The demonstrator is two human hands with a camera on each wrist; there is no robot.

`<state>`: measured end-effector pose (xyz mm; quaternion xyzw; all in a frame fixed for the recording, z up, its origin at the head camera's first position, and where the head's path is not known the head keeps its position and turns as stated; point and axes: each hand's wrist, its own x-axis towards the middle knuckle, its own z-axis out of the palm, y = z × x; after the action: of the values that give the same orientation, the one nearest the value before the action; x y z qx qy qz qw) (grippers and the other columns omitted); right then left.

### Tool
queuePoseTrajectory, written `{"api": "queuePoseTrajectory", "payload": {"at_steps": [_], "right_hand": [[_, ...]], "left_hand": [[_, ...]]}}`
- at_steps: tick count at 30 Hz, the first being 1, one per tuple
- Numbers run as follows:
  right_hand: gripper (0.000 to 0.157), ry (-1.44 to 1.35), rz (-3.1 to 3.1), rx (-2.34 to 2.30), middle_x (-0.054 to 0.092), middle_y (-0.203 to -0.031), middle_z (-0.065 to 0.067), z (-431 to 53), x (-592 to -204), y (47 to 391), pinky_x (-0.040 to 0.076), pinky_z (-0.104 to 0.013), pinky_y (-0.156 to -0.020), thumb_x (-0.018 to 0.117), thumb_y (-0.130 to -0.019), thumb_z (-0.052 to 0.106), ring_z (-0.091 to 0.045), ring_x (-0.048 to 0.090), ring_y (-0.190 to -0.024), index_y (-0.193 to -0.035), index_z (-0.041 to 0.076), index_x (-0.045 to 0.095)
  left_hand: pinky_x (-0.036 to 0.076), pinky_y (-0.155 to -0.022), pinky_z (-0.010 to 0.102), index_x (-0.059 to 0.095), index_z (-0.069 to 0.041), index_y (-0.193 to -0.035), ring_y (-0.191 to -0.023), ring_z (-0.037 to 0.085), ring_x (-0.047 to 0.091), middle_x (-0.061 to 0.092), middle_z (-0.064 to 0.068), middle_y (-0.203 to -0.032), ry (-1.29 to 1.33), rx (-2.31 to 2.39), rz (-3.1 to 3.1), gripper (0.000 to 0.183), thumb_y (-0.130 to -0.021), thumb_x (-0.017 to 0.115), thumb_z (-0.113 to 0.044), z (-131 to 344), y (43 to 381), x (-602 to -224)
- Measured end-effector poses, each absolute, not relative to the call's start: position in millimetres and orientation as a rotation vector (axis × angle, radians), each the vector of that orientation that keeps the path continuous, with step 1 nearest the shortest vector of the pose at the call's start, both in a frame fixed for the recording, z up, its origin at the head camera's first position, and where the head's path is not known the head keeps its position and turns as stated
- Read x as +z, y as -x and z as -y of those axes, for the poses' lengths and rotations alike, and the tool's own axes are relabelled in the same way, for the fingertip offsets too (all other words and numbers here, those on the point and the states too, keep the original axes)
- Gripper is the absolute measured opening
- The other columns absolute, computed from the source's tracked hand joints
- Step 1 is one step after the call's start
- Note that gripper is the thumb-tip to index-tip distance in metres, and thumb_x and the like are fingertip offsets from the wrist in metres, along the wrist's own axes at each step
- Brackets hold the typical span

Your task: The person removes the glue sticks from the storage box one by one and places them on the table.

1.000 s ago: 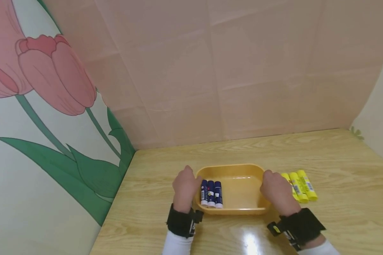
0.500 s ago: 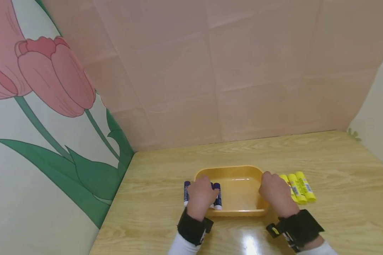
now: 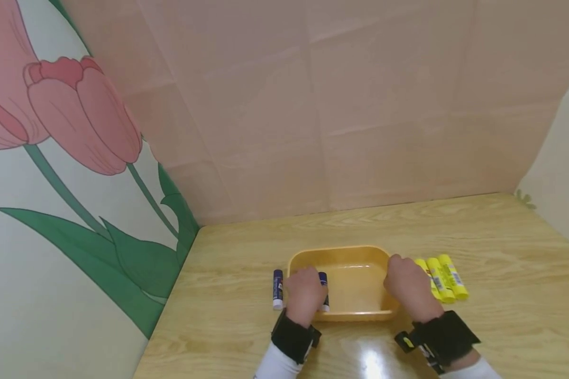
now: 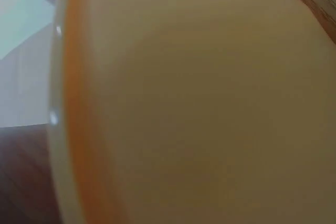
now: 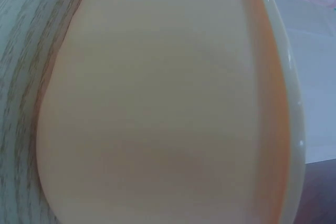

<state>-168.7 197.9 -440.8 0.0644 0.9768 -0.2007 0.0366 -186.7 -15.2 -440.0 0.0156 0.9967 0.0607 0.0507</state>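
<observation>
A yellow-orange plastic tray (image 3: pixel 357 284) sits on the table in the head view, its outer wall filling the left wrist view and the right wrist view. My left hand (image 3: pixel 306 295) reaches down inside its left end, over the blue glue sticks, knuckles up and fingertips hidden; I cannot tell whether it grips one. Just right of that hand a blue glue stick (image 3: pixel 323 279) with a white end shows. Another blue stick (image 3: pixel 277 289) lies on the table left of the tray. My right hand (image 3: pixel 408 287) grips the tray's right rim.
Three yellow glue sticks (image 3: pixel 441 279) lie side by side to the right of the tray, partly behind the right hand. The wooden table (image 3: pixel 237 273) meets a pinkish papered wall (image 3: pixel 265 131) at the back and a tulip-painted wall (image 3: pixel 66 237) on the left.
One blue glue stick has gone from the tray to the table at its left. My left hand has moved right, over the remaining sticks. The right hand stays on the rim.
</observation>
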Motion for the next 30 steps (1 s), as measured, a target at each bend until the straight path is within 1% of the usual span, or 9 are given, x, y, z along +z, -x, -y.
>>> {"api": "queuePoseTrajectory", "payload": {"at_steps": [5,10,13,15,19,22,25,28,30], "right_hand": [[0.013,-0.196,-3.001,-0.611,0.051,-0.074,-0.017,-196,-441,171,0.043,-0.034,-0.05,0.056,-0.088,0.0,-0.028,0.051,-0.062,-0.093,-0.012,0.053],[0.012,-0.196,-3.006,-0.611,0.052,-0.075,-0.017,-196,-442,172,0.043,-0.035,-0.051,0.055,-0.089,0.0,-0.029,0.051,-0.063,-0.092,-0.011,0.053],[0.012,-0.201,-3.005,-0.614,0.052,-0.075,-0.018,-196,-442,172,0.043,-0.035,-0.051,0.055,-0.089,0.0,-0.029,0.051,-0.064,-0.093,-0.012,0.053],[0.012,-0.205,-2.999,-0.615,0.051,-0.075,-0.017,-196,-442,172,0.043,-0.035,-0.051,0.055,-0.089,0.0,-0.029,0.051,-0.064,-0.094,-0.012,0.053],[0.012,-0.205,-2.992,-0.618,0.051,-0.075,-0.017,-196,-441,171,0.042,-0.034,-0.051,0.055,-0.089,-0.001,-0.028,0.051,-0.064,-0.094,-0.012,0.053],[0.011,-0.196,-3.008,-0.617,0.051,-0.074,-0.017,-197,-441,171,0.043,-0.035,-0.05,0.054,-0.089,-0.001,-0.028,0.051,-0.063,-0.092,-0.011,0.053],[0.01,-0.188,-3.029,-0.612,0.051,-0.074,-0.017,-198,-442,171,0.043,-0.036,-0.05,0.054,-0.088,-0.001,-0.029,0.051,-0.063,-0.09,-0.011,0.053],[0.01,-0.18,-3.041,-0.611,0.052,-0.073,-0.018,-198,-443,170,0.043,-0.036,-0.049,0.053,-0.087,-0.001,-0.029,0.051,-0.062,-0.089,-0.011,0.053],[0.01,-0.179,-3.044,-0.608,0.052,-0.073,-0.018,-198,-443,170,0.043,-0.037,-0.049,0.054,-0.087,-0.001,-0.029,0.051,-0.062,-0.089,-0.011,0.053]], "left_hand": [[0.051,-0.057,0.039,0.068,-0.011,-0.08,-0.067,0.021,0.06,0.064,0.005,-0.075,-0.005,0.174,-3.069,0.025,-0.084,0.075,-0.034,14,192,-444],[0.051,-0.058,0.04,0.069,-0.011,-0.082,-0.071,0.023,0.064,0.066,0.006,-0.079,0.0,0.192,-3.1,0.022,-0.085,0.074,-0.033,14,197,-447],[0.051,-0.058,0.04,0.069,-0.012,-0.084,-0.07,0.022,0.063,0.065,0.006,-0.077,-0.008,0.206,-3.107,0.021,-0.086,0.074,-0.032,14,198,-449],[0.05,-0.056,0.038,0.068,-0.012,-0.086,-0.066,0.02,0.06,0.063,0.005,-0.075,-0.027,0.236,-3.1,0.02,-0.087,0.073,-0.031,13,196,-450],[0.045,-0.051,0.034,0.064,-0.013,-0.081,-0.061,0.018,0.056,0.06,0.003,-0.071,-0.122,0.276,-3.128,0.02,-0.086,0.074,-0.031,9,193,-449],[0.044,-0.051,0.034,0.062,-0.015,-0.076,-0.061,0.017,0.057,0.061,0.002,-0.069,-0.219,0.241,-3.167,0.023,-0.083,0.075,-0.034,6,191,-448],[0.044,-0.051,0.033,0.063,-0.015,-0.078,-0.062,0.016,0.059,0.062,0.001,-0.069,-0.274,0.17,-3.191,0.025,-0.082,0.076,-0.036,2,188,-449],[0.044,-0.051,0.032,0.064,-0.016,-0.083,-0.063,0.015,0.06,0.062,0.0,-0.07,-0.276,0.098,-3.206,0.026,-0.081,0.079,-0.037,0,187,-451],[0.044,-0.05,0.031,0.064,-0.016,-0.083,-0.063,0.014,0.06,0.062,0.0,-0.07,-0.274,0.075,-3.223,0.026,-0.08,0.08,-0.036,-1,186,-452]]}}
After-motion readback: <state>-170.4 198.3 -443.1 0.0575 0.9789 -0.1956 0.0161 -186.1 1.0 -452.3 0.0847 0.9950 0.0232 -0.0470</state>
